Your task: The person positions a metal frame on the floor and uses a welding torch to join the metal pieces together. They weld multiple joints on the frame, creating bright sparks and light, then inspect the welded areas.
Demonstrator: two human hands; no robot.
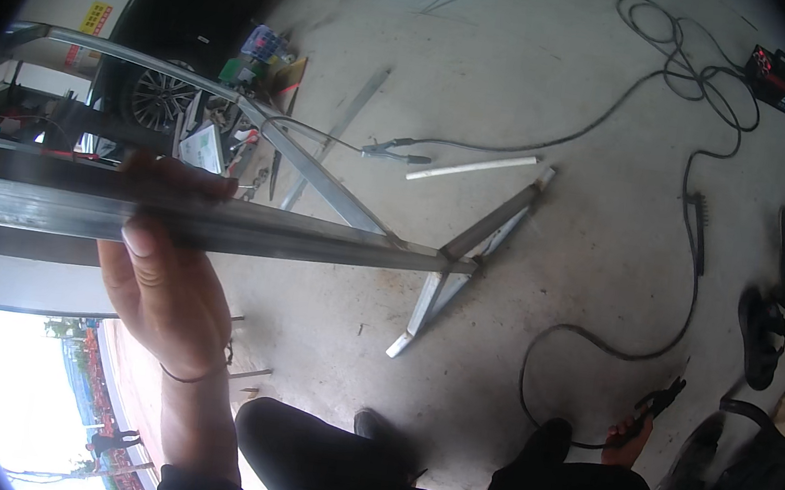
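Note:
My left hand [170,287] is wrapped round a long grey square metal tube [287,236], thumb on the near side and fingers over the far side. The tube is part of a metal frame, with a slanting brace [322,179] and short angled feet [497,220] at its far end. Low on the right, beyond my knee, my right hand [627,441] is closed round a black welding electrode holder [657,401]. Its jaws point up and away, with what looks like a thin rod at the tip. The holder is well apart from the frame.
A black cable [685,307] winds over the floor near a small black-and-red box [774,80]. A cable clamp [393,151] and a pale strip [474,168] lie beyond the frame. At right are a wire brush [699,232] and a sandal [760,337]. A dark car [182,8] stands far left.

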